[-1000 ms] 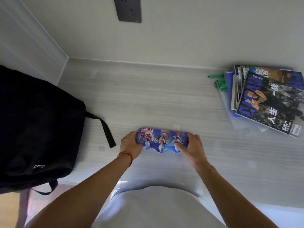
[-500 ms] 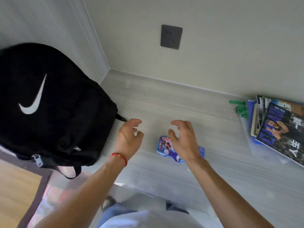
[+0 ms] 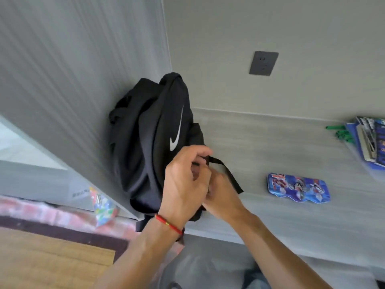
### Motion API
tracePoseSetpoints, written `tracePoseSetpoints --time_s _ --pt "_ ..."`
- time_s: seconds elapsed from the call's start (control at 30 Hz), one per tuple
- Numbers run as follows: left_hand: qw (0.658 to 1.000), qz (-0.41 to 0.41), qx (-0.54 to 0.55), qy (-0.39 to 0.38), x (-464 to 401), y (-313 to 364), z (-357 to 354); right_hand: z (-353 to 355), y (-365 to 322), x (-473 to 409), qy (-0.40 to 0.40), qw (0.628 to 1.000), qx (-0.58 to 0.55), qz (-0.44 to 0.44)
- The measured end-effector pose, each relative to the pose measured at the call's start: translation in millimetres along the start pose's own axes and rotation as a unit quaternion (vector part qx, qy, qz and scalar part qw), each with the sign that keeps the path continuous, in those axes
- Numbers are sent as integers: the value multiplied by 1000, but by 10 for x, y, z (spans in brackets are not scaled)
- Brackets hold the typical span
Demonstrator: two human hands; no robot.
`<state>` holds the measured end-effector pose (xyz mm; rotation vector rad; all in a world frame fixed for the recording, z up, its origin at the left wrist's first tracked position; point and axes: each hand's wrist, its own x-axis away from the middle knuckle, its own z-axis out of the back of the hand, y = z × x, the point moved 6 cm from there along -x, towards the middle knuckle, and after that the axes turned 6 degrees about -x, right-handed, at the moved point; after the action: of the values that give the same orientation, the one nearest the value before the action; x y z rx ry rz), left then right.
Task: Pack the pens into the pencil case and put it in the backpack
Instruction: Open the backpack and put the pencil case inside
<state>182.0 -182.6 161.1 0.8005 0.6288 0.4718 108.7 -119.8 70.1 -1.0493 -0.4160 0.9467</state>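
Observation:
The black backpack (image 3: 145,142) with a white swoosh stands against the left wall on the grey desk (image 3: 281,215). My left hand (image 3: 183,184), a red string on its wrist, grips the backpack's near right edge. My right hand (image 3: 220,195) is tucked just behind it, fingers closed on the same edge; what they pinch is hidden. The blue pencil case (image 3: 298,188) with cartoon figures lies shut and flat on the desk, well to the right of both hands. Green pens (image 3: 341,132) lie at the far right next to the magazines.
A stack of magazines and a blue folder (image 3: 370,140) sits at the desk's right edge. A black strap (image 3: 227,172) trails from the backpack over the desk. A dark wall socket (image 3: 263,63) is above. A colourful packet (image 3: 102,207) lies lower left, beside the desk.
Both hands let go of the pencil case and moved left onto the backpack. The view swung left, so the case now lies off to the right.

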Motion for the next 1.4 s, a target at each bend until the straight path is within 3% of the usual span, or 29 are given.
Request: tracePoseSetpoints --time_s 0.17,0.27,0.4,0.6,0.7,0.8,1.03,1.17,1.23,1.4 --pt "998 -49 -20 20 360 22 292 -412 -39 227 -15 993 111 -27" --pt "993 -72 -44 84 480 -6 463 -423 -59 295 -8 995 97 -10" --pt "976 -38 -87 197 585 -205 690 -459 -174 384 -14 991 131 10" --pt "975 7 -62 215 505 -411 747 -438 -293 402 50 976 203 56" --pt "978 -1 -37 204 421 -407 800 -350 -413 436 76 960 244 114" --pt "983 -8 -23 180 273 -376 882 -264 -655 385 58 916 321 233" --pt "991 -50 21 123 29 -173 1071 247 -1608 -170 158 886 267 344" --pt "983 -120 -95 97 -224 39 1147 359 -1790 -459 174 915 198 306" --pt "981 -118 -141 58 -406 82 1148 384 -1804 -563 169 931 174 274" --pt "992 -71 -96 -45 -618 75 1129 533 -1717 -755 203 945 131 222"
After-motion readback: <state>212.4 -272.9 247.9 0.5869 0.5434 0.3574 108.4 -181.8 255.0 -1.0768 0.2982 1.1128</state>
